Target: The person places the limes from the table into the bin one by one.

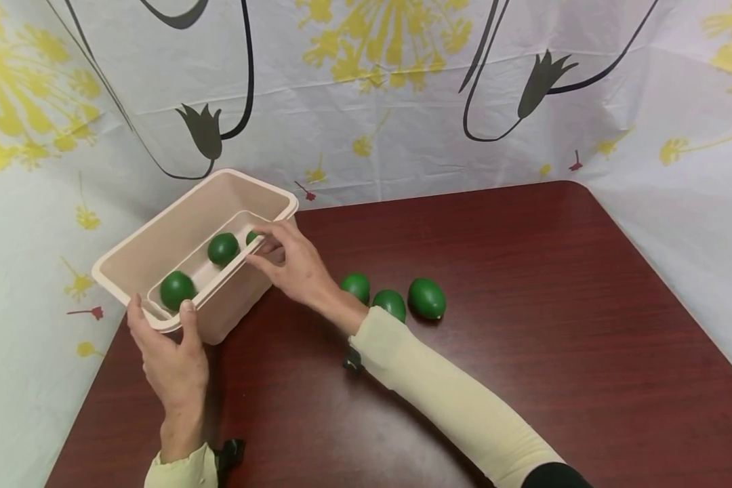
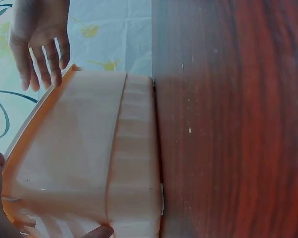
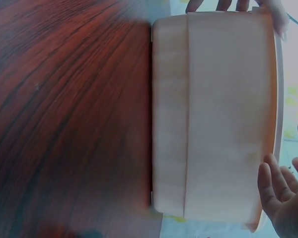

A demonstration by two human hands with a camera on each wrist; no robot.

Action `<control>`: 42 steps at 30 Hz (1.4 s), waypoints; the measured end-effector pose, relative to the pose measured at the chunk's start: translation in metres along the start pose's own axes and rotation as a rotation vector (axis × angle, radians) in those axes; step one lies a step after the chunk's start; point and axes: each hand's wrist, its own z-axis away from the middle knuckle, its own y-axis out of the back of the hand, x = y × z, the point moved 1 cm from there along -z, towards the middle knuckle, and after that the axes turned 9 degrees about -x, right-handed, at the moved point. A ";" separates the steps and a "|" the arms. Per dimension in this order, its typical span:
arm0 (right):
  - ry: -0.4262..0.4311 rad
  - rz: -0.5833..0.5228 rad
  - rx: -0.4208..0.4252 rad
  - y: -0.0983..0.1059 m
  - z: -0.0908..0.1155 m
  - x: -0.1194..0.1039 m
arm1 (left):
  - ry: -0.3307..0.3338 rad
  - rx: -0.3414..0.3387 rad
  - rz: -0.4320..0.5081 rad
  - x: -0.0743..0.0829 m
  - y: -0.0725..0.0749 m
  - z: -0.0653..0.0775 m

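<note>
A beige plastic bin [image 1: 232,308] stands at the table's left, with green limes inside: one lime [image 1: 177,291] at the near end, a second lime [image 1: 222,249] mid-floor, and a third lime [image 1: 251,237] partly hidden behind the right hand. My left hand [image 1: 173,369] holds the bin's near end, thumb at the rim and fingers against the wall. My right hand [image 1: 295,264] hovers at the long near rim, fingertips over the inside. Its fingers [image 2: 52,62] hang loosely extended with nothing between them in the left wrist view.
On the dark red wooden table [image 1: 524,379], right of the bin, lie a lime [image 1: 427,298], another lime [image 1: 390,304] and a further lime [image 1: 355,287] beside the right forearm. A white patterned cloth [image 1: 402,149] hangs behind and around the table.
</note>
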 end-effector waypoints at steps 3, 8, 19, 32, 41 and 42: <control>0.000 -0.008 0.001 0.003 0.004 0.002 | 0.005 -0.006 0.001 0.001 0.000 0.000; -0.009 -0.009 -0.006 0.010 0.010 0.008 | 0.003 0.001 -0.005 0.001 0.001 -0.001; -0.079 0.061 -0.020 0.029 0.025 0.021 | 0.003 0.010 -0.010 0.000 0.002 0.000; -0.167 0.104 -0.011 0.041 0.043 0.036 | 0.001 0.008 -0.006 -0.001 0.004 -0.002; -0.219 0.143 -0.008 0.055 0.054 0.049 | 0.005 0.002 -0.006 0.001 0.001 -0.002; -0.227 0.145 -0.007 0.056 0.056 0.050 | 0.005 0.001 -0.006 0.001 0.000 -0.001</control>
